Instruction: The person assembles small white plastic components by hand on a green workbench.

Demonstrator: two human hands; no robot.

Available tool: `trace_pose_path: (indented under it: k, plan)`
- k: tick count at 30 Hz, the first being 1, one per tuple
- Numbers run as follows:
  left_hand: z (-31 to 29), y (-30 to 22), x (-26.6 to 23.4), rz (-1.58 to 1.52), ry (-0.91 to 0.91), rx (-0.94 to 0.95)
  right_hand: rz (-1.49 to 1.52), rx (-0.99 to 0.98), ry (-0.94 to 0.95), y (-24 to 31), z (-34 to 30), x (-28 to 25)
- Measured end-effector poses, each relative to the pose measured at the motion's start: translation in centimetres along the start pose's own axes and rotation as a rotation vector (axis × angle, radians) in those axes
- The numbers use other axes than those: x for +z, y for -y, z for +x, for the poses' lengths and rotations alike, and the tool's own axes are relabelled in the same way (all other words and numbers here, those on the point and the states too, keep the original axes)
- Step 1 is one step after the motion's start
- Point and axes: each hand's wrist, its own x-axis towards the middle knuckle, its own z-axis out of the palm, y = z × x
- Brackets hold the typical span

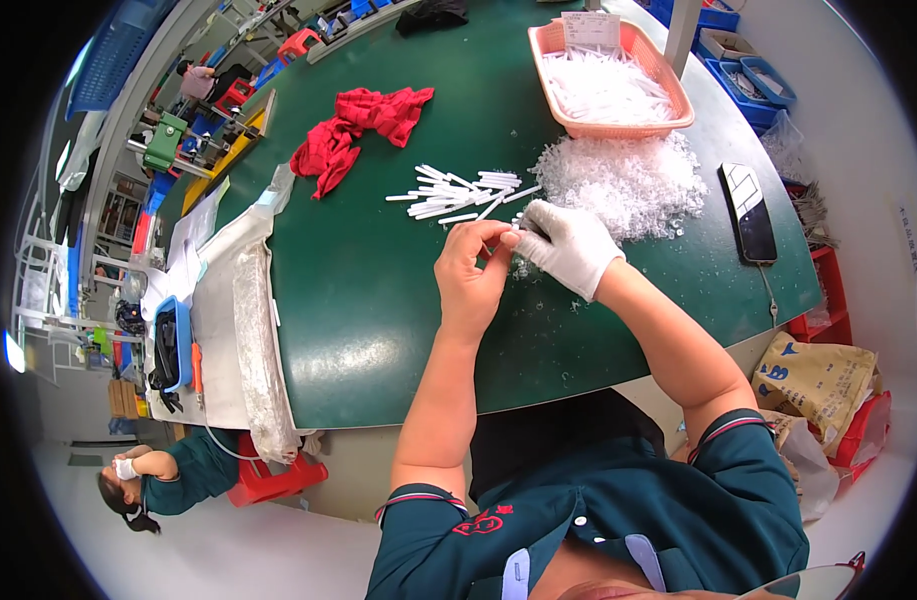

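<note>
My bare left hand (475,272) and my right hand (570,247), in a white glove, meet fingertip to fingertip above the green table (378,290). Both are closed in a pinch. What they pinch is mostly covered by the fingers; only a small whitish bit shows, too small to name. Just beyond them lies a loose group of white sticks or tubes (433,195). A heap of small clear plastic pieces (623,185) spreads close to the gloved hand, and some of these pieces lie scattered around the fingers.
Behind the heap stands a pink basket (684,112) of white sticks with a paper slip. A phone (748,213) with a cable lies at the right, a red cloth (363,130) at the back left. Left of the table are a plastic-covered surface and a seated person (193,470).
</note>
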Motion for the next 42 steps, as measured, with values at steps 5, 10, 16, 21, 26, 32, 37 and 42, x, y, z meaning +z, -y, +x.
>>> trace_pose_path:
  k: [5, 10, 16, 21, 26, 32, 37, 42]
  plan:
    - [0.2, 0.0, -0.1, 0.037, -0.008, 0.043, -0.044, -0.034, -0.051, 0.2, -0.1, 0.2]
    - [0.3, -0.1, -0.1, 0.062, -0.010, 0.072, -0.062, -0.043, -0.064, 0.1, -0.1, 0.2]
    - [0.1, -0.1, -0.2, 0.057, -0.009, 0.065, -0.147, -0.065, -0.001, -0.2, -0.1, 0.2]
    - [0.0, 0.2, -0.3, 0.027, 0.019, 0.024, -0.184, -0.078, 0.027, -0.2, 0.0, 0.0]
    - [0.1, 0.5, -0.2, -0.002, 0.023, 0.003, -0.178, -0.083, 0.044, -0.6, 0.4, 0.0]
    - [-0.4, 0.8, -0.3, -0.028, -0.010, -0.032, -0.177, -0.116, 0.075, -0.5, 0.3, 0.4]
    - [-0.6, 0.4, 0.0, -0.110, -0.030, -0.122, 0.008, -0.061, 0.075, -1.5, 0.2, -0.4]
    - [-0.2, 1.6, -0.6, -0.308, -0.055, -0.190, 0.139, 0.069, -0.016, -2.5, 1.8, -1.3]
